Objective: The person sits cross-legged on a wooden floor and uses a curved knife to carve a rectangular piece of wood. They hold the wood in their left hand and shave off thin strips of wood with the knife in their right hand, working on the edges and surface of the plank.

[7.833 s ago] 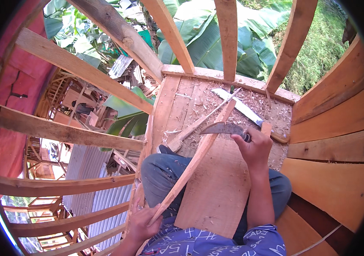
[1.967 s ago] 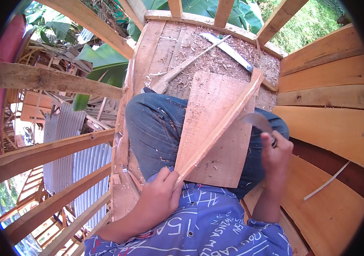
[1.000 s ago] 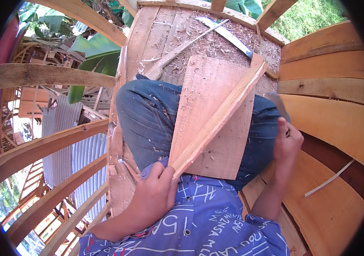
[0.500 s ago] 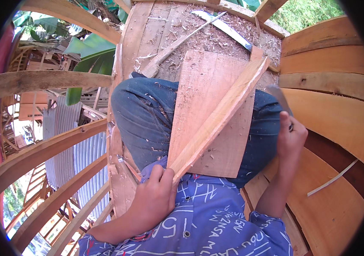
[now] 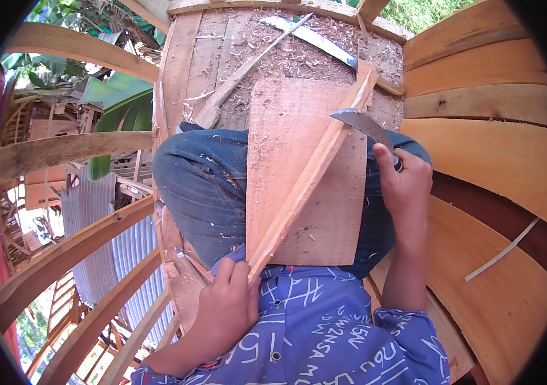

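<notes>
My left hand (image 5: 230, 307) is closed round the lower end of a long, pale wooden stick (image 5: 309, 192) near my belly. The stick slants up to the right across a flat wooden board (image 5: 273, 138), which lies over my lap. My right hand (image 5: 407, 186) grips the handle of a curved knife (image 5: 368, 126), thumb raised along it. The knife's hooked blade points left, and its tip overlaps the upper part of the stick; whether it touches the wood, I cannot tell. Most of the handle is hidden in my fist.
Beyond my knees, a long machete (image 5: 315, 43) lies on the plank floor among wood shavings. A split wooden strip (image 5: 248, 80) lies by it. Slatted rails (image 5: 62, 151) run along the left, with corrugated sheets (image 5: 91, 218) below. A plank wall (image 5: 485, 147) curves on the right.
My right hand has brought the knife left and up, from beside my right knee to over the stick. The stick has rolled and stands slightly steeper. The view has shifted a little.
</notes>
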`<state>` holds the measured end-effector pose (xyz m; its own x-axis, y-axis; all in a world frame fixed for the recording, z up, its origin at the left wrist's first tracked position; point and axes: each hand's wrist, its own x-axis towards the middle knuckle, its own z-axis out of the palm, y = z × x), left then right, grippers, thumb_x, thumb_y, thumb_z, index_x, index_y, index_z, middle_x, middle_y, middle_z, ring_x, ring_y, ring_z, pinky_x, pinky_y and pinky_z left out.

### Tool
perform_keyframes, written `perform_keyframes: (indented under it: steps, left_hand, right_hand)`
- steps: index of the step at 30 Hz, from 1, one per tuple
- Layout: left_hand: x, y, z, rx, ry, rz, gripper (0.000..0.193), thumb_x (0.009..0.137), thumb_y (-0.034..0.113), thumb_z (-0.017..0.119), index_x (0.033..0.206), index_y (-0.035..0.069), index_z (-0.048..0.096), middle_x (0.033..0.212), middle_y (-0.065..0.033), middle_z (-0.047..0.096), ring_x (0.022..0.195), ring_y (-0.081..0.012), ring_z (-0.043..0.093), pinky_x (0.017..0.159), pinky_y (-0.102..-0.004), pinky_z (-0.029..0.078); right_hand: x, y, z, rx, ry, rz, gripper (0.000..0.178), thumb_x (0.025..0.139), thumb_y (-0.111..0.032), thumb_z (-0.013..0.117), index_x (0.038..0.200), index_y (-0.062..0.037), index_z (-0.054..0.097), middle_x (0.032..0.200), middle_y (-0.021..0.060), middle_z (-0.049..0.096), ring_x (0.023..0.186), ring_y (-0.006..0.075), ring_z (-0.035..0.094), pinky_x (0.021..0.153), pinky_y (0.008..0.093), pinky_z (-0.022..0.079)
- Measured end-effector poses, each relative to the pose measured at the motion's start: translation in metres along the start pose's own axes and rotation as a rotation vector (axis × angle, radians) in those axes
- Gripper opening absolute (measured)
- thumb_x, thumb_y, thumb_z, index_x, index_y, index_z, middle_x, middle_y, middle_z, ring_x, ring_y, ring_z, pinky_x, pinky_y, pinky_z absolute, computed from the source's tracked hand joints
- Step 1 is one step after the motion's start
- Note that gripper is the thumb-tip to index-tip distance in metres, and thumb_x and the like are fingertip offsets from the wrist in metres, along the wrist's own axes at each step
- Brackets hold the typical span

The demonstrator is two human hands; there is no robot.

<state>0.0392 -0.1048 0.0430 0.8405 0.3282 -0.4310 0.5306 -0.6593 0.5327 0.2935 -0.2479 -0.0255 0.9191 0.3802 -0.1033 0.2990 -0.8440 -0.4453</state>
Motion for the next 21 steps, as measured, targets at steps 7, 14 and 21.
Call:
perform_keyframes:
  steps: [7, 14, 21]
  left_hand:
    - [-0.001, -0.004, -0.003, -0.008, 0.010, 0.004, 0.019, 0.085, 0.009, 0.061, 0.095, 0.001, 0.048, 0.086, -0.0168, 0.046, 0.063, -0.0370, 0.056, 0.049, -0.0443, 0.049]
    - [0.003, -0.003, 0.000, 0.002, 0.011, 0.031, 0.018, 0.086, 0.009, 0.061, 0.093, 0.001, 0.047, 0.085, -0.0165, 0.046, 0.063, -0.0377, 0.056, 0.048, -0.0448, 0.048]
    - [0.001, -0.005, -0.005, -0.049, -0.013, -0.018, 0.017, 0.085, 0.008, 0.061, 0.093, 0.001, 0.047, 0.085, -0.0180, 0.046, 0.067, -0.0398, 0.055, 0.053, -0.0468, 0.045]
  right_hand:
    - [0.000, -0.010, 0.013, 0.011, 0.045, -0.100, 0.069, 0.083, -0.063, 0.060, 0.063, 0.0037, 0.059, 0.058, 0.0224, 0.057, 0.056, 0.0408, 0.059, 0.053, 0.0441, 0.047]
    - [-0.003, -0.011, 0.003, -0.013, -0.015, -0.128, 0.065, 0.083, -0.060, 0.062, 0.061, 0.0015, 0.058, 0.054, 0.0201, 0.055, 0.057, 0.0394, 0.060, 0.053, 0.0450, 0.047]
    - [0.058, 0.038, 0.010, 0.156, 0.044, 0.272, 0.069, 0.089, -0.059, 0.054, 0.064, 0.0048, 0.057, 0.050, 0.0194, 0.048, 0.048, 0.0327, 0.054, 0.052, 0.0436, 0.042]
